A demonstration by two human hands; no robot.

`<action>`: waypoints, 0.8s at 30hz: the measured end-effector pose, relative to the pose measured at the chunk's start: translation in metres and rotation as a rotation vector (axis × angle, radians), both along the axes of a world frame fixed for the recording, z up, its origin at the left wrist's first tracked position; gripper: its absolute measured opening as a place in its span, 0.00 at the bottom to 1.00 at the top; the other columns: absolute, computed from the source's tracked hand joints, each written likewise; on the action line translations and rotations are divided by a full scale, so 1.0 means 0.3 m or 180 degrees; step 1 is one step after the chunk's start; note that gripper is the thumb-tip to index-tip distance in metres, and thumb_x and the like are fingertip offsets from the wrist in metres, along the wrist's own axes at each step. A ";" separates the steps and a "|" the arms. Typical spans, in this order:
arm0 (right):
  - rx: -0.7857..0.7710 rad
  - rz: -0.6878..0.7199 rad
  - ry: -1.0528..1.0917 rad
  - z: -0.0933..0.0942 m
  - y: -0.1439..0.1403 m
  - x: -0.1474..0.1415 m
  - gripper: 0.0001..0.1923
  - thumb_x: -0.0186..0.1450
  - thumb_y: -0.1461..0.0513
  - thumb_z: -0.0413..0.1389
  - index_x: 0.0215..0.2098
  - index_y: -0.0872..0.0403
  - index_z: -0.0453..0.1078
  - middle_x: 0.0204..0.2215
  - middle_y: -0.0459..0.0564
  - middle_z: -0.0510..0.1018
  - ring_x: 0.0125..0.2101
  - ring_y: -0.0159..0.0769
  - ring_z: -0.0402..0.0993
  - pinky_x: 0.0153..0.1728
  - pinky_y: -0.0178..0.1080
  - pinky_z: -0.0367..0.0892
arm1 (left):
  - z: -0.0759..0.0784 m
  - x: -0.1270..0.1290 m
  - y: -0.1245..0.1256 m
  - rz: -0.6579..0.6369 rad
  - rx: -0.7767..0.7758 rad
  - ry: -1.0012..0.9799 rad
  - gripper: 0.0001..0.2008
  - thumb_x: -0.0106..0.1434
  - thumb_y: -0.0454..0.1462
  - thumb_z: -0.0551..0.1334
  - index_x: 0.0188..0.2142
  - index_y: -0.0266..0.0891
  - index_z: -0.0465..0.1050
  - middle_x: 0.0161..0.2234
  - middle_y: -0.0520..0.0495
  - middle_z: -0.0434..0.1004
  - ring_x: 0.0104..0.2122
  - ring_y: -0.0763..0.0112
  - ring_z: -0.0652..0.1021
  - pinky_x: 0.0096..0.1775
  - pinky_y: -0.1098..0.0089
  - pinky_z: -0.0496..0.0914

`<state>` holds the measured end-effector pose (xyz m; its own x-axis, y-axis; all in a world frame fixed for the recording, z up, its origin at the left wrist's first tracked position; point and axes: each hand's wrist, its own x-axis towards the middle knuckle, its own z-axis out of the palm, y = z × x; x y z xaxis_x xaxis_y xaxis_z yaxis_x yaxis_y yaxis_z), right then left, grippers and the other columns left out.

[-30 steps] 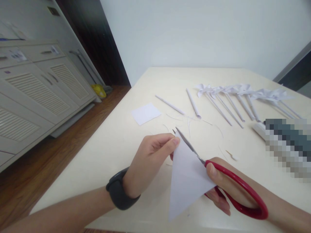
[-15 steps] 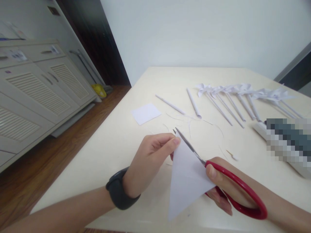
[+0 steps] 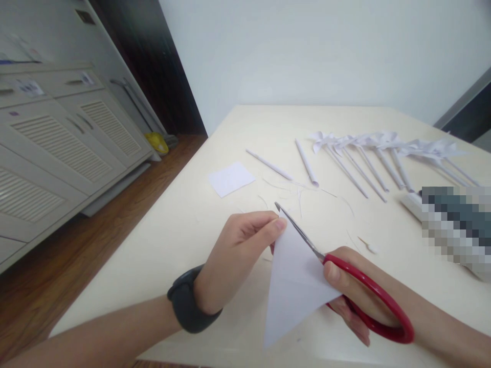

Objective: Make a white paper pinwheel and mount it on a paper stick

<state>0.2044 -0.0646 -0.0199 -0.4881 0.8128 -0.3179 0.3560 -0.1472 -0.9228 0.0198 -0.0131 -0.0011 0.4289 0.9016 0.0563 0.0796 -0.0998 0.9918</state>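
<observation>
My left hand [image 3: 238,255] pinches the top corner of a white paper folded into a triangle [image 3: 293,283], held above the cream table [image 3: 184,230]. A dark band sits on that wrist. My right hand [image 3: 356,296] grips red-handled scissors [image 3: 368,301]; their metal blades [image 3: 297,231] lie along the triangle's upper right edge, tips just past my left fingertips and nearly closed.
A small white paper square [image 3: 230,179] lies farther back on the left. Two rolled paper sticks [image 3: 307,163] and thin paper trimmings sit mid-table. Several white paper pinwheels [image 3: 368,148] lie in a row at the back right. A blurred object [image 3: 456,225] rests at the right edge.
The scissor blades have closed along the paper's edge, and the red handles have drawn in slightly. My left hand keeps its pinch in the same spot.
</observation>
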 end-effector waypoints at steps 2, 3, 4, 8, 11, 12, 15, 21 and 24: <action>0.0060 -0.0020 0.0039 -0.004 0.006 0.006 0.31 0.62 0.43 0.35 0.12 0.53 0.54 0.06 0.42 0.59 0.10 0.28 0.59 0.16 0.32 0.52 | 0.002 0.003 -0.001 0.0039 0.0028 0.0002 0.16 0.62 0.35 0.53 0.18 0.37 0.57 0.18 0.54 0.58 0.21 0.77 0.61 0.24 0.75 0.57; 0.0126 -0.0050 0.0024 -0.003 0.013 0.010 0.31 0.63 0.44 0.34 0.12 0.53 0.54 0.06 0.42 0.59 0.11 0.28 0.60 0.17 0.32 0.53 | 0.003 0.005 -0.001 0.0068 0.0044 -0.0002 0.16 0.62 0.35 0.52 0.18 0.37 0.57 0.18 0.54 0.58 0.21 0.77 0.61 0.24 0.75 0.57; 0.0177 -0.0071 -0.0019 0.000 0.022 0.015 0.31 0.63 0.44 0.34 0.11 0.53 0.55 0.06 0.43 0.59 0.12 0.29 0.60 0.18 0.33 0.54 | 0.004 0.006 0.000 0.0090 0.0062 0.0002 0.16 0.62 0.36 0.52 0.18 0.37 0.57 0.18 0.54 0.58 0.21 0.77 0.61 0.23 0.75 0.57; 0.0240 -0.0201 -0.0552 0.013 0.070 0.044 0.26 0.63 0.48 0.43 0.14 0.54 0.56 0.10 0.43 0.63 0.13 0.29 0.61 0.19 0.33 0.55 | 0.004 0.008 0.004 0.0061 0.0152 0.0175 0.17 0.63 0.36 0.52 0.18 0.37 0.56 0.18 0.55 0.57 0.20 0.77 0.60 0.23 0.75 0.56; 0.0804 -0.0492 -0.1181 0.012 0.098 0.069 0.20 0.60 0.50 0.50 0.18 0.53 0.54 0.14 0.42 0.63 0.17 0.30 0.61 0.20 0.33 0.56 | -0.001 0.005 0.009 -0.0007 0.0204 0.0309 0.17 0.63 0.36 0.51 0.18 0.37 0.55 0.18 0.56 0.56 0.21 0.78 0.61 0.25 0.75 0.57; 0.1066 -0.0572 -0.1376 0.010 0.104 0.078 0.19 0.59 0.51 0.51 0.19 0.53 0.54 0.16 0.42 0.62 0.18 0.31 0.61 0.21 0.33 0.55 | -0.003 0.004 0.011 -0.0023 0.0215 0.0342 0.17 0.63 0.37 0.51 0.18 0.37 0.56 0.18 0.56 0.57 0.21 0.78 0.62 0.26 0.75 0.57; 0.1628 -0.0560 -0.1941 0.003 0.117 0.098 0.15 0.60 0.52 0.49 0.22 0.52 0.55 0.18 0.44 0.64 0.19 0.31 0.59 0.20 0.34 0.54 | -0.009 0.002 0.015 -0.0052 0.0225 0.0419 0.17 0.64 0.38 0.50 0.19 0.37 0.57 0.19 0.56 0.58 0.22 0.77 0.64 0.27 0.75 0.58; 0.1995 -0.0501 -0.2482 -0.015 0.130 0.111 0.11 0.63 0.55 0.44 0.30 0.53 0.60 0.28 0.49 0.69 0.25 0.35 0.65 0.25 0.37 0.57 | -0.018 -0.003 0.018 -0.0094 0.0171 0.0476 0.17 0.65 0.41 0.48 0.21 0.38 0.57 0.19 0.56 0.59 0.21 0.76 0.65 0.27 0.74 0.59; 0.2005 -0.0512 -0.2400 -0.027 0.127 0.112 0.11 0.63 0.55 0.45 0.38 0.52 0.60 0.36 0.52 0.69 0.34 0.40 0.66 0.32 0.39 0.58 | -0.022 -0.013 0.018 -0.0077 0.0262 0.0619 0.18 0.65 0.42 0.47 0.21 0.38 0.58 0.18 0.56 0.60 0.21 0.76 0.65 0.28 0.73 0.60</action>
